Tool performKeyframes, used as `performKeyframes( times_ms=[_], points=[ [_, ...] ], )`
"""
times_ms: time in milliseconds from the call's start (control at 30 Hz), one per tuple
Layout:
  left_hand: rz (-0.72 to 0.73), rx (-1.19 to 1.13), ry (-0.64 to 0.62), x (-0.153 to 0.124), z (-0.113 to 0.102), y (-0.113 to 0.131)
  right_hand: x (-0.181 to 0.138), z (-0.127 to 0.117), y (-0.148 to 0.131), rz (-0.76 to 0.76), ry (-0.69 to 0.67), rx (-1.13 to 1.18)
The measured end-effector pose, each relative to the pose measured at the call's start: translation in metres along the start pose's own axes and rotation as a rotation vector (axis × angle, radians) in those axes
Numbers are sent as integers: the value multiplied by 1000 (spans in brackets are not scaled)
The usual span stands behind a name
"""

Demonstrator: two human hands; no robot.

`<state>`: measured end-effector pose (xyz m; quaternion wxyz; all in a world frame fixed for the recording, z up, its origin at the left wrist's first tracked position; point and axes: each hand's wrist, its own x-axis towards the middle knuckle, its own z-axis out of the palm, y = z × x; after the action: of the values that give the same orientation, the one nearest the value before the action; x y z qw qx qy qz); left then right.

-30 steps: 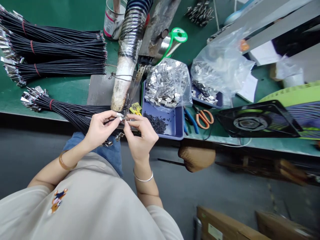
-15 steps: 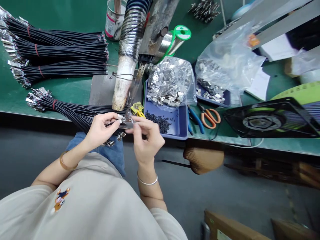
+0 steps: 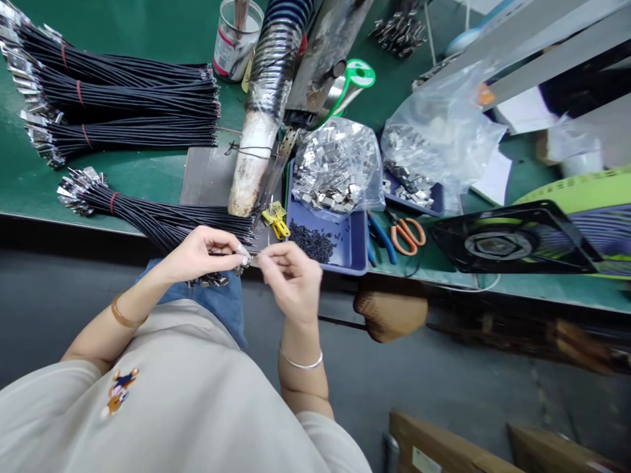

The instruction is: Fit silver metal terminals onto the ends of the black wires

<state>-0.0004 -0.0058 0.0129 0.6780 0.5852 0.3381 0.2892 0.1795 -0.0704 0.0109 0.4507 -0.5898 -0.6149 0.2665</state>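
My left hand (image 3: 200, 255) pinches the end of a thin black wire (image 3: 223, 252) just off the bench's front edge. My right hand (image 3: 292, 281) meets it fingertip to fingertip, pinched on a small metal clip (image 3: 251, 261) at that wire's tip. A bundle of black wires (image 3: 162, 220) with a red band lies on the green bench (image 3: 133, 174) and runs under my left hand. A few clipped wire ends (image 3: 210, 281) hang below my left hand over my lap.
More banded wire bundles (image 3: 123, 105) lie at the back left. A ribbed hose (image 3: 266, 105) ends near the front edge. A blue tray (image 3: 345, 246) holds a bag of metal clips (image 3: 335, 167) and small black pieces (image 3: 310, 242). Orange scissors (image 3: 407, 233), a black fan (image 3: 497, 244) and a solder spool (image 3: 352, 79) stand to the right.
Both hands have dropped a little toward my lap, off the bench edge. My right hand parted briefly from the left and has come back to the wire tip.
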Motion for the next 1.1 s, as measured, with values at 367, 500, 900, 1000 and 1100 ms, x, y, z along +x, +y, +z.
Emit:
performKeyframes(
  times_ms=[367, 500, 900, 1000, 1100],
  points=[
    [46, -14, 53, 5, 2, -8, 81, -52, 71, 121, -55, -547],
    [55, -11, 117, 5, 2, -8, 89, -57, 73, 92, -177, -543],
    [67, 82, 334, 6, 18, -16, 12, 9, 16, 179, 188, 144],
    [64, 126, 341, 7, 18, -18, 7, 24, 15, 201, 174, 143],
    [58, 144, 335, 8, 19, -17, 7, 27, 17, 189, 196, 152]
  ],
)
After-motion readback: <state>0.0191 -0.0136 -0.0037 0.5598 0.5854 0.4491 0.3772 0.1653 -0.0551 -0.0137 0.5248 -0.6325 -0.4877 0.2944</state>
